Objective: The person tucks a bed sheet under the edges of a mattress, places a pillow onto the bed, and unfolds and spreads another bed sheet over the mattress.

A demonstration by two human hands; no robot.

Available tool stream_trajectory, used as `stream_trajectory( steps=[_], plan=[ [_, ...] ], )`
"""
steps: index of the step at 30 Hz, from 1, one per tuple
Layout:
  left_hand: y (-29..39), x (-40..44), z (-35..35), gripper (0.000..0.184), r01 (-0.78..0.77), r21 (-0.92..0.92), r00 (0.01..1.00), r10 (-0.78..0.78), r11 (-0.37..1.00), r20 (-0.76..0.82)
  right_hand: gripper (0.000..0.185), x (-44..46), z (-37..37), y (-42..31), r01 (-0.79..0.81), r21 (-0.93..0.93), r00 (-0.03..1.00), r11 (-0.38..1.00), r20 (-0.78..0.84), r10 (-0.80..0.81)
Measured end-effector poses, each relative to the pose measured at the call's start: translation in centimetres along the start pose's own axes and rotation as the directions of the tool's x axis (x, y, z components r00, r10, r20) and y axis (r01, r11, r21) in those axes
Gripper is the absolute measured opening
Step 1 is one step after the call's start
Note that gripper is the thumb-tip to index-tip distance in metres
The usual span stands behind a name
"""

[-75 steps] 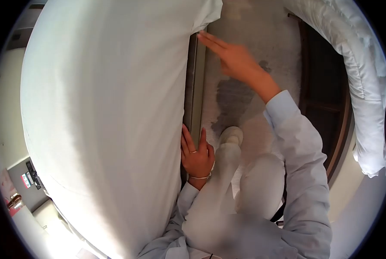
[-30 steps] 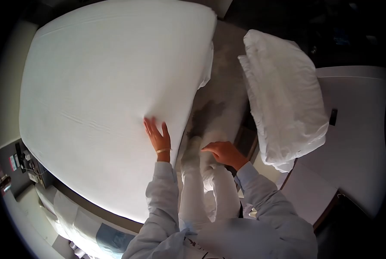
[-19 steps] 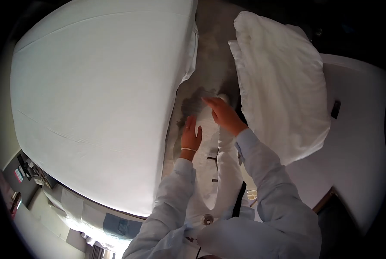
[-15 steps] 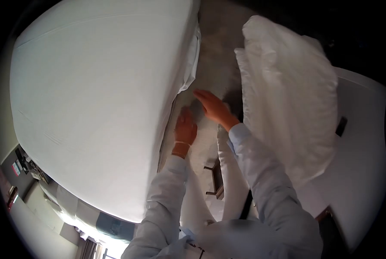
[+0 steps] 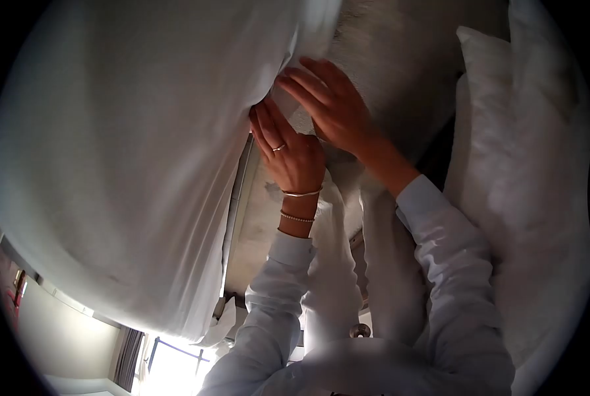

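Note:
A white bed sheet (image 5: 130, 145) covers the bed on the left, its edge drawn into folds toward my hands. At that edge, the fingers of my left hand (image 5: 293, 158) close on the cloth; a ring and thin bracelets show on this hand. Just above and to the right, my right hand (image 5: 334, 102) has its fingers bent over a loose part of the same sheet's hem. The thumbs are mostly hidden. Below my left hand, a dark gap runs along the bed's side under the hanging cloth.
White bedding (image 5: 519, 178) is heaped to my right. The floor (image 5: 394, 72) shows beyond my hands, and my legs in white trousers (image 5: 390, 264) stand beside the bed. A bright window (image 5: 173, 369) with a curtain (image 5: 129, 356) lies at the lower left.
Both hands have moved up and forward to the bed's edge and taken hold of the sheet, which now creases toward them. My view has come closer to the bed.

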State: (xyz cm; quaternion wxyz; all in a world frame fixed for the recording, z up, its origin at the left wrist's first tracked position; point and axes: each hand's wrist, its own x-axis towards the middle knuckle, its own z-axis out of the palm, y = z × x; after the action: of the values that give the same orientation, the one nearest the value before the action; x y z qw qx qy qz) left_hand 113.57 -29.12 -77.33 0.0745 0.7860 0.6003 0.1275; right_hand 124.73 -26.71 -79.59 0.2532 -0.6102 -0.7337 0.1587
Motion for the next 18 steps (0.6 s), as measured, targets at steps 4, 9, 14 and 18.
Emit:
stream_trajectory(
  steps=[4,9,14,18],
  plan=[
    [-1.5,-1.4,0.2,0.067,-0.174,-0.028,0.981,0.171,0.984,-0.091,0.037,0.4,0.6,0.2,0.152,-0.097,0.981,0.984,-0.109,-0.163],
    [-2.7,-3.5,2.3,0.066,-0.106,0.073,0.988,0.113,0.992,-0.100,0.036,1.3,1.6,-1.9,0.059,-0.121,0.988,0.991,-0.132,-0.075],
    [-2.3,-2.4,2.9,0.061,-0.121,0.111,0.974,0.139,0.986,-0.181,0.040,0.4,2.0,-0.2,0.110,-0.264,0.967,0.958,-0.194,-0.165],
    [-1.1,-1.5,2.0,0.054,-0.043,0.224,0.974,0.091,0.974,-0.207,0.043,1.3,0.5,-0.7,0.113,-0.266,0.980,0.957,-0.129,-0.151]
  ],
)
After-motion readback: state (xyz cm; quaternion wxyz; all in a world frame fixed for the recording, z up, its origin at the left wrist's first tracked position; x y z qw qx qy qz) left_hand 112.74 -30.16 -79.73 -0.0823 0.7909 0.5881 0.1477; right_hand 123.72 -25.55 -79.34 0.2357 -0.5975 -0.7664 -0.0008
